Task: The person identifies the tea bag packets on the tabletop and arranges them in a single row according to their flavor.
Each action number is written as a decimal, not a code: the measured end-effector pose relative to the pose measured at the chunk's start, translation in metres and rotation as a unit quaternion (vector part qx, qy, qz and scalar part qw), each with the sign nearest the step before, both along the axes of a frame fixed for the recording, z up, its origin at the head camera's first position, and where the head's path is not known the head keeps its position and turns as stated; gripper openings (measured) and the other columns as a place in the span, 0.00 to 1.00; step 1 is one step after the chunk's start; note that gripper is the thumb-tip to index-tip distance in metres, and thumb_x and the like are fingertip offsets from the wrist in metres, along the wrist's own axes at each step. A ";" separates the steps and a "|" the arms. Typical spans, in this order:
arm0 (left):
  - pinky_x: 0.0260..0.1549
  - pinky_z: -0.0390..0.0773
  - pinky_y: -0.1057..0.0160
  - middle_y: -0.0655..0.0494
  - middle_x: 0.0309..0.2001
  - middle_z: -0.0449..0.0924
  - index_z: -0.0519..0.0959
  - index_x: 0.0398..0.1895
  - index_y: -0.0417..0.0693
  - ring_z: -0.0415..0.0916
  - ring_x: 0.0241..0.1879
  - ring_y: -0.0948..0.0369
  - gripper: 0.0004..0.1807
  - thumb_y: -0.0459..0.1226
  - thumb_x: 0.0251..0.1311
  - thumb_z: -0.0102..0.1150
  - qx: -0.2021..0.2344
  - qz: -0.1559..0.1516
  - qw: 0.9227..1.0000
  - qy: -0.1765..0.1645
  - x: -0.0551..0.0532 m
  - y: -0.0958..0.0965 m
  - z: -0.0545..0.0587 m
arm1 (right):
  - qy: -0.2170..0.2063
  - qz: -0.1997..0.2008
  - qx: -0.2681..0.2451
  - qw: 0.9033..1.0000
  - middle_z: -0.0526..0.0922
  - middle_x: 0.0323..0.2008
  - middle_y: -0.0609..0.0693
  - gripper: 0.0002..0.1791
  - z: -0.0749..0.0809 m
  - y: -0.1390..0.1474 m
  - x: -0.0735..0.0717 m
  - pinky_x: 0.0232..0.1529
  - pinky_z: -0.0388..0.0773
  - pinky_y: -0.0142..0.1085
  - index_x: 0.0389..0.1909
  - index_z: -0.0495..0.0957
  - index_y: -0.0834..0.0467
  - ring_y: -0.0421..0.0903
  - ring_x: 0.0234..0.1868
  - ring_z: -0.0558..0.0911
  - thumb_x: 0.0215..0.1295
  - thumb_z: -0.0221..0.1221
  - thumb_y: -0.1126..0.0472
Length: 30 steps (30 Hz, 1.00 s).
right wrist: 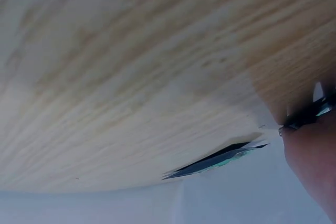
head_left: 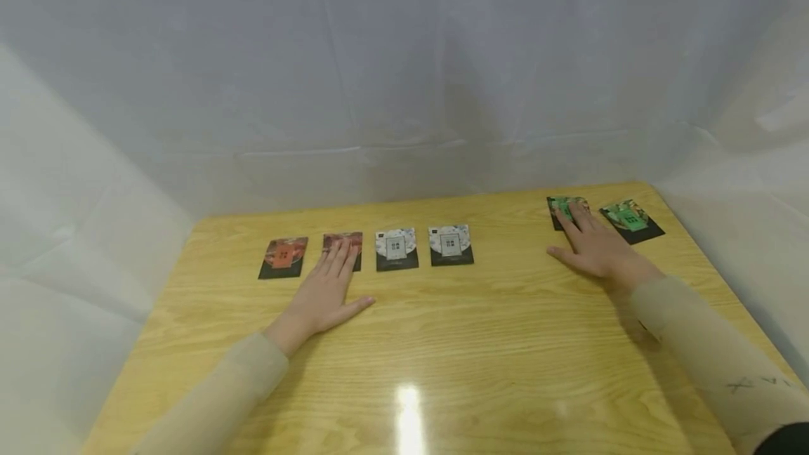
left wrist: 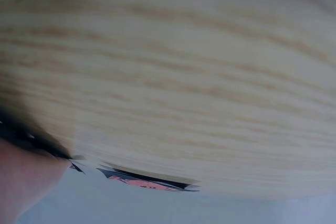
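My left hand [head_left: 321,297] lies with straight fingers over a flat red-and-black packet [head_left: 358,236], its thumb spread out to the right. Left of it is a second red-and-black packet [head_left: 282,258], also seen edge-on as a thin red packet [left wrist: 149,183] in the left wrist view. At the far right, my right hand [head_left: 597,248] rests extended fingers on a green-and-black packet [head_left: 556,203], covering part of it. Just beyond its fingers to the right sits another green packet [head_left: 633,220], tilted in angle. In the right wrist view, the hand [right wrist: 313,158] shows only its edge.
Two white-and-black packets [head_left: 396,250] lie side by side between the hands, in line with the red ones. The wooden table [head_left: 442,343] ends at the back against a pale hanging sheet [head_left: 392,76], with similar sheeting at both sides.
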<state>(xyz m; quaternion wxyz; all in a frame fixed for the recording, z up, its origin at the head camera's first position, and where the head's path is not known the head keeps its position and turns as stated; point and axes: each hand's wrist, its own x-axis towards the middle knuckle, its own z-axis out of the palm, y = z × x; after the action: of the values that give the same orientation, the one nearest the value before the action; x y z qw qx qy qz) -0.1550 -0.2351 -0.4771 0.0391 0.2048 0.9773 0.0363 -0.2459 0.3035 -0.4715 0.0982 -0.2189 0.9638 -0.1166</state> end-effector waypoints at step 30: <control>0.85 0.47 0.39 0.35 0.86 0.35 0.41 0.86 0.35 0.35 0.87 0.40 0.58 0.66 0.74 0.50 -0.002 0.003 1.000 0.003 0.002 0.003 0.003 | 0.005 0.023 0.030 0.999 0.36 0.83 0.77 0.53 0.011 -0.048 0.028 0.83 0.47 0.67 0.85 0.42 0.70 0.74 0.84 0.41 0.82 0.45 0.32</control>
<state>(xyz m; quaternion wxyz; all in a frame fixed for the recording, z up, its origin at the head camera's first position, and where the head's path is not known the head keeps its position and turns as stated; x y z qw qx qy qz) -0.1530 -0.2323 -0.4737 0.0362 0.2015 0.9782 0.0342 -0.2179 0.2554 -0.4605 0.1029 -0.2387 0.9619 -0.0845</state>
